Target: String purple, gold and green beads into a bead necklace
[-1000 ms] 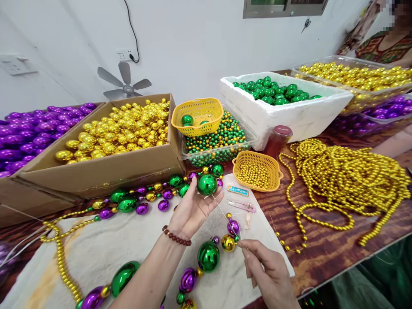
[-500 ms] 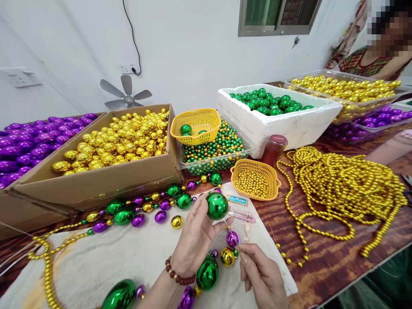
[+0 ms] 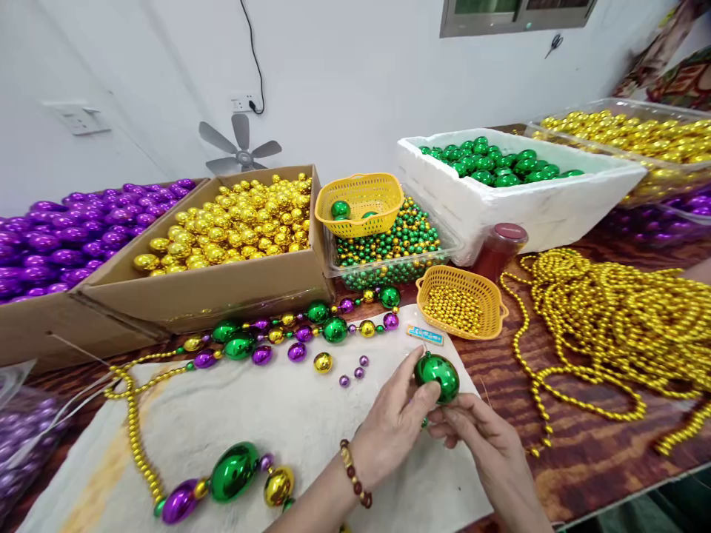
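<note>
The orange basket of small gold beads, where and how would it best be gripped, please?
The basket probably lifts best by its end handles, taken from left and right: they jut outward, while the red jar stands close behind. Keep it level, being open-topped.

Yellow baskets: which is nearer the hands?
The front basket, holding small gold beads, just beyond the left hand and green ball. The other basket sits farther back, atop the clear tray, with green balls inside.

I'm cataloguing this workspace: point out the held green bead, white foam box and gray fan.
Held green bead (image 3: 443, 374), head view: front surface.
White foam box (image 3: 547, 207), head view: front wall.
Gray fan (image 3: 244, 158), head view: hub.
</note>
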`<state>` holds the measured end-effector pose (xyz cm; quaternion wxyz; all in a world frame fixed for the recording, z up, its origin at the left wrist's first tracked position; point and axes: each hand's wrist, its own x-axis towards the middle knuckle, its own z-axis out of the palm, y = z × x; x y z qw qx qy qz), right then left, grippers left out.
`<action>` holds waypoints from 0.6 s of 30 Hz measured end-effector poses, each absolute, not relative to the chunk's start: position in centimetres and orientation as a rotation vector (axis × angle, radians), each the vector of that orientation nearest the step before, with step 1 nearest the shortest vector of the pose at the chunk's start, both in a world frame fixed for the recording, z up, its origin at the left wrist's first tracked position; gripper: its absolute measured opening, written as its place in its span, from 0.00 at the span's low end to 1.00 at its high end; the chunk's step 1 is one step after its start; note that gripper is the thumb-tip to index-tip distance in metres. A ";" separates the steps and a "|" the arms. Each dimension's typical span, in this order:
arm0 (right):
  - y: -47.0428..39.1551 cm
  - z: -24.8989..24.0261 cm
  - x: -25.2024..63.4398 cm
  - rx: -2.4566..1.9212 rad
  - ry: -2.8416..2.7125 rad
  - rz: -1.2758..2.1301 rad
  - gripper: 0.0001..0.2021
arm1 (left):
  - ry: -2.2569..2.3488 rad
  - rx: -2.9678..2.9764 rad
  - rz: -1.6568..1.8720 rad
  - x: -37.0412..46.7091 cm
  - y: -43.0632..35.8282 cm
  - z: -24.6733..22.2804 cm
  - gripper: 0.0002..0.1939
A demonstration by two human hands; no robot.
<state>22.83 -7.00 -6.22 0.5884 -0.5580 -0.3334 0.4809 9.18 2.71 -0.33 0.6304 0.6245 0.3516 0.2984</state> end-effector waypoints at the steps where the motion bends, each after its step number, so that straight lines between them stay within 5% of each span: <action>1: -7.0 -6.4 23.1 -1.299 -0.746 1.120 0.10 | 0.848 1.608 0.655 8.5 3.1 -0.5 0.21; 6: -6.8 -7.3 23.9 -1.266 -0.670 1.144 0.09 | 1.305 2.372 0.270 3.2 6.3 -2.1 0.13; 11: -6.6 -7.8 23.6 -1.245 -0.693 1.168 0.10 | 1.435 2.515 -0.089 0.3 7.5 -4.3 0.12; 18: -6.6 -7.5 23.6 -1.342 -0.788 1.132 0.13 | 1.167 1.894 0.551 1.9 7.9 -1.2 0.10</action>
